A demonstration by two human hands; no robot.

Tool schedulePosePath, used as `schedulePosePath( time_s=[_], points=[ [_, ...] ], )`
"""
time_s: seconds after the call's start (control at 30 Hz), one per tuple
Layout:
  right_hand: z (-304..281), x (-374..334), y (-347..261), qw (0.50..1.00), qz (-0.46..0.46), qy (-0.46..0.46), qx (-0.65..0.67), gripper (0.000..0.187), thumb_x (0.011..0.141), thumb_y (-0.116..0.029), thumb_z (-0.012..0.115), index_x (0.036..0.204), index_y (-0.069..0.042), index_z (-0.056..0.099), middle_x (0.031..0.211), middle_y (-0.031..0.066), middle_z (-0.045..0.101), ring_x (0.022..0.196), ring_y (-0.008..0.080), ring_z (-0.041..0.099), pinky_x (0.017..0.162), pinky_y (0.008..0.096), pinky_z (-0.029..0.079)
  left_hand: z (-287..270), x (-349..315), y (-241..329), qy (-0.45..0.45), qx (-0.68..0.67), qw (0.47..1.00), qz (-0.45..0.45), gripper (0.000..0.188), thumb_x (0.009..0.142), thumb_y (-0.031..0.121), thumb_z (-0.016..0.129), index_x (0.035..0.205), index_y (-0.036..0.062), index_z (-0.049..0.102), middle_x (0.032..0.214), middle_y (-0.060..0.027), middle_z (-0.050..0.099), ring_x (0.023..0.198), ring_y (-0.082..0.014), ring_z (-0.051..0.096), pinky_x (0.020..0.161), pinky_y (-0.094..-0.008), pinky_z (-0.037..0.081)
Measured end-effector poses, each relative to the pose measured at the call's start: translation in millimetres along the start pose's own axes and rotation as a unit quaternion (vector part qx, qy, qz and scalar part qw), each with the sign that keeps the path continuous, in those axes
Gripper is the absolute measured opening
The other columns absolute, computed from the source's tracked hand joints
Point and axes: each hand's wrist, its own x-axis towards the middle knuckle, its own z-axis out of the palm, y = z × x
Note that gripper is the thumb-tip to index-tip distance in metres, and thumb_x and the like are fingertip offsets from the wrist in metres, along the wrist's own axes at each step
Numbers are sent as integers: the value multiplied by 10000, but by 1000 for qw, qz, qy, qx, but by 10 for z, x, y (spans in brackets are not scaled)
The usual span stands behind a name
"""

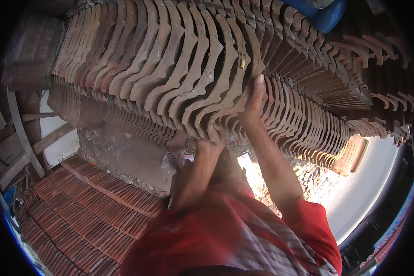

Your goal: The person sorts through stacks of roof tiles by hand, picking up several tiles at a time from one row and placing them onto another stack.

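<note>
A long row of curved clay roof tiles [170,83], brown and dusty, stands on edge in front of me. At the lower edge of the tiles near its right end, my left hand [211,143] is closed, its fingers partly hidden. My right hand [253,103] grips the right side of the end roof tile [250,50], its thumb pointing up along the edge and the other fingers out of sight. A small yellow fleck shows on a tile close to that hand. How many tiles lie between my hands I cannot tell.
Further tile rows [303,115] stand at right, with more stacked above. Reddish tile stacks [92,207] fill the lower left. Wooden planks [23,133] lean at far left. Broken rubble [312,177] lies in bright light at right, and a blue object [328,16] sits at the top.
</note>
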Motion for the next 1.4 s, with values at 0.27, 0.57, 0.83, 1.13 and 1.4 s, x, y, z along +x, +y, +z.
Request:
schedulePosePath(
  time_s=[0.27, 0.57, 0.83, 1.13, 1.4],
  points=[
    [100, -131, -238, 988, -25, -152, -3, 789, 1001, -623, 209, 1509, -22, 267, 1518, 134, 343, 1389, 264, 327, 1142, 372, 230, 55, -309, 63, 50, 109, 992, -32, 664, 945, 591, 448, 1280, 19, 476, 1136, -163, 551, 987, -294, 587, 784, -356, 583],
    [-193, -550, -120, 976, -32, -157, -146, 858, 968, -681, 205, 1511, -18, 238, 1550, 197, 255, 1431, 350, 239, 1160, 556, 134, -1899, -1845, 1800, 349, 364, 832, 231, 824, 897, 681, 484, 1326, -22, 447, 1035, -176, 646, 860, -258, 659, 805, -408, 573],
    [-1036, -1284, 792, 978, -93, 14, -184, 504, 959, -371, 535, 1218, 62, 516, 966, 146, 624, 797, 249, 622, 688, 321, 538, -3793, -4253, 2148, 500, 141, 787, 332, 409, 968, 444, 461, 1059, 46, 493, 668, -76, 467, 571, -201, 504, 477, -375, 406],
    [-1377, -2718, 2324, 840, 6, -235, -489, 511, 976, -478, 515, 1019, 27, 586, 795, 114, 611, 654, 188, 573, 567, 325, 498, -5790, -5319, 761, 613, 275, 706, 226, 430, 956, 455, 510, 1053, 48, 608, 698, -172, 617, 527, -295, 601, 519, -413, 483],
    [-1889, -3066, 2359, 741, 171, -220, -612, 420, 904, -365, 634, 691, -3, 631, 606, 63, 586, 528, 157, 578, 459, 344, 459, -5655, -5448, 1593, 461, 118, 845, 243, 510, 922, 401, 610, 1100, -69, 525, 781, -147, 604, 634, -251, 594, 570, -383, 531]
  ],
)
